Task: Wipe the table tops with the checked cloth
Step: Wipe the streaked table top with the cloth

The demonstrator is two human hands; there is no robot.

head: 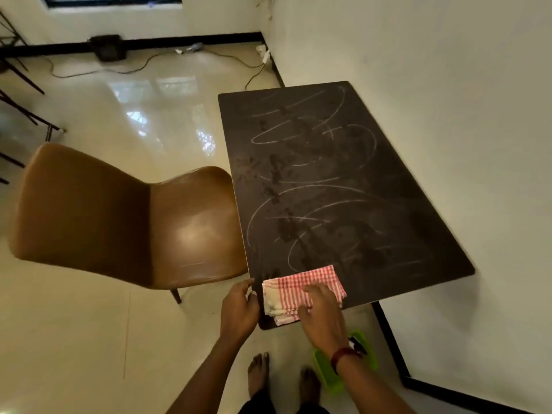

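A dark rectangular table top [343, 189] stands against the white wall, covered with white chalk scribbles and dark smudges. A folded red-and-white checked cloth [294, 289] lies on its near left corner. My right hand [321, 312] rests flat on the cloth with fingers spread, pressing it to the table. My left hand [239, 309] is at the table's near left corner edge, just left of the cloth, fingers curled against the edge and holding nothing that I can see.
A brown padded chair [119, 216] stands close to the table's left side. A green plastic dustpan-like object [343, 366] lies on the floor beneath my right wrist. My bare feet [280, 380] are on the glossy tiled floor. Cables and a black box [107, 47] lie by the far wall.
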